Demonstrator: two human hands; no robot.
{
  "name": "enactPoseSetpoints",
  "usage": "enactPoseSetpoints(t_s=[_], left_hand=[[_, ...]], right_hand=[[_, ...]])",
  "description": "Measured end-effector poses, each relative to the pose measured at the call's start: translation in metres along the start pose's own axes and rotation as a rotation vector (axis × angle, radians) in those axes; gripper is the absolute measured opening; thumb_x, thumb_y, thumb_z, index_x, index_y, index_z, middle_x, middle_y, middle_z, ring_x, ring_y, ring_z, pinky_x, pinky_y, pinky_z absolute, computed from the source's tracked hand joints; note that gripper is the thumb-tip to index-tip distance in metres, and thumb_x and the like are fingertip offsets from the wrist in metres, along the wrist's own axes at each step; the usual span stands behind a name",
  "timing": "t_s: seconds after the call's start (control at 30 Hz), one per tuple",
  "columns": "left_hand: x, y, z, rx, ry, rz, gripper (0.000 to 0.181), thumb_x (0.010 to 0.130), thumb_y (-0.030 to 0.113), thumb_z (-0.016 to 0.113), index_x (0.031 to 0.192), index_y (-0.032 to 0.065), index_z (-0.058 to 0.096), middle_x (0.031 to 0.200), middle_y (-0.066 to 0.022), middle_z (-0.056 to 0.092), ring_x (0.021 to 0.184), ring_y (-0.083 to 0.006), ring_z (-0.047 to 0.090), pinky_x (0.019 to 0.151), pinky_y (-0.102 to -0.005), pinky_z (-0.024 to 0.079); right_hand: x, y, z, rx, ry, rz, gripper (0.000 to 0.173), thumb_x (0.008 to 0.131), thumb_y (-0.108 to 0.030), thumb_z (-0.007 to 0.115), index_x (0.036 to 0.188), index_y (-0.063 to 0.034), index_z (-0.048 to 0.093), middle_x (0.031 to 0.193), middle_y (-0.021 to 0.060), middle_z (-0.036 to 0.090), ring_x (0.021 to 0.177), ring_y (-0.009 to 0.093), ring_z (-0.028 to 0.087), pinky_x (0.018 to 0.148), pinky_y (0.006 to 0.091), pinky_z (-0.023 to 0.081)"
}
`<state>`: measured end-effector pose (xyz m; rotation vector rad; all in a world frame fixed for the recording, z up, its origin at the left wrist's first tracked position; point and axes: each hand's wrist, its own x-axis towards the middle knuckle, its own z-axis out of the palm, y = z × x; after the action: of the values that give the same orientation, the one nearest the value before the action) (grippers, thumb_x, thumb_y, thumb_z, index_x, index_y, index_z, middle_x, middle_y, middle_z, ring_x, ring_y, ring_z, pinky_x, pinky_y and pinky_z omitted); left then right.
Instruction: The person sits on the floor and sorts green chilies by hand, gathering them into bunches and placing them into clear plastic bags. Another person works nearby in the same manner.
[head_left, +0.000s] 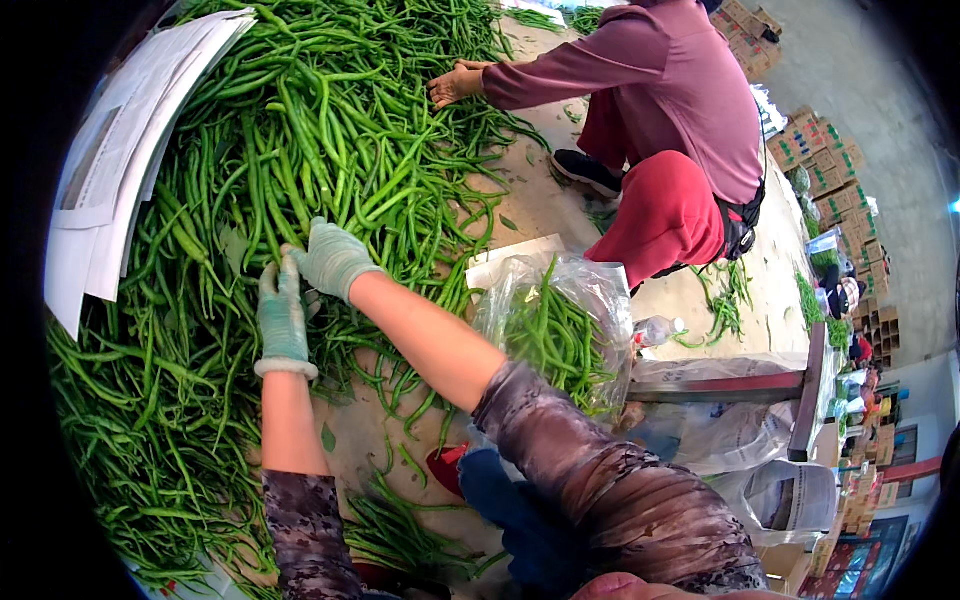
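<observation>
A large heap of long green chili peppers (172, 420) covers the floor before me. Both my hands wear pale green-and-white gloves and meet at the near side of the heap. My left hand (283, 319) reaches up from below, its fingertips at the stem ends of several peppers. Just right of it, my right hand (332, 259) lies with bent fingers against the same peppers; the fingertips are partly hidden, and whether either hand grips them I cannot tell. Right of my right forearm is a clear plastic bag (611, 315) with green peppers inside.
A person in a mauve top (705, 90) crouches across from me, hands at the heap. Sheets of printed paper (112, 165) lie on the heap's left. A plastic bottle (656, 331), a metal frame (720, 387) and stacked cardboard boxes (832, 180) are at the right.
</observation>
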<state>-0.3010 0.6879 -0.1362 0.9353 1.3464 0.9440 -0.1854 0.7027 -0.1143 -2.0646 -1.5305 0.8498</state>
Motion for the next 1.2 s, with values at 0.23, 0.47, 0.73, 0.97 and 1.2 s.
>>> enactPoseSetpoints(t_s=[0.23,0.47,0.73,0.97,1.2], left_hand=[[0.029,-0.020,-0.022,-0.047,-0.094,0.027,0.059,0.093,0.048,0.053,0.131,0.0032,0.046,0.115,-0.0111,0.059,0.100,-0.0205,0.056,0.088,-0.0350,0.045],[-0.045,-0.030,-0.020,0.005,-0.161,0.035,0.063,0.089,0.050,0.058,0.125,-0.0022,0.055,0.121,-0.0100,0.060,0.108,-0.0196,0.054,0.099,-0.0322,0.037],[-0.061,-0.079,-0.025,-0.332,-0.007,-0.156,0.058,0.084,0.019,0.073,0.127,-0.0039,0.043,0.094,-0.0088,0.065,0.073,-0.0147,0.064,0.066,-0.0265,0.053],[-0.072,-0.076,-0.008,-0.284,-0.115,-0.187,0.027,0.089,0.023,0.067,0.107,0.0072,0.055,0.085,-0.0042,0.066,0.061,-0.0096,0.056,0.054,-0.0232,0.049],[-0.119,-0.116,-0.050,-0.432,-0.210,-0.297,0.037,0.090,0.028,0.066,0.117,0.0078,0.052,0.093,-0.0058,0.064,0.069,-0.0120,0.060,0.060,-0.0266,0.052]], right_hand=[[0.021,-0.005,0.021,-0.092,-0.020,-0.049,0.047,0.091,-0.039,0.054,0.110,0.0045,0.054,0.105,0.0226,0.065,0.098,0.035,0.064,0.083,0.0416,0.051],[-0.057,0.031,0.025,0.039,-0.101,-0.178,0.035,0.088,-0.029,0.054,0.102,0.0028,0.057,0.097,0.0271,0.064,0.095,0.042,0.061,0.082,0.0481,0.048],[-0.097,0.074,0.022,0.176,0.005,-0.083,0.056,0.086,-0.038,0.062,0.118,0.0064,0.050,0.101,0.0253,0.064,0.095,0.037,0.063,0.086,0.0394,0.049],[0.013,0.087,0.031,0.052,0.340,0.219,0.064,0.081,-0.046,0.066,0.114,0.0079,0.056,0.108,0.0271,0.064,0.105,0.040,0.060,0.089,0.0397,0.048],[-0.123,0.134,0.069,0.288,-0.174,-0.109,0.034,0.091,-0.025,0.061,0.114,-0.0007,0.057,0.097,0.0092,0.063,0.091,0.017,0.057,0.085,0.0321,0.046]])
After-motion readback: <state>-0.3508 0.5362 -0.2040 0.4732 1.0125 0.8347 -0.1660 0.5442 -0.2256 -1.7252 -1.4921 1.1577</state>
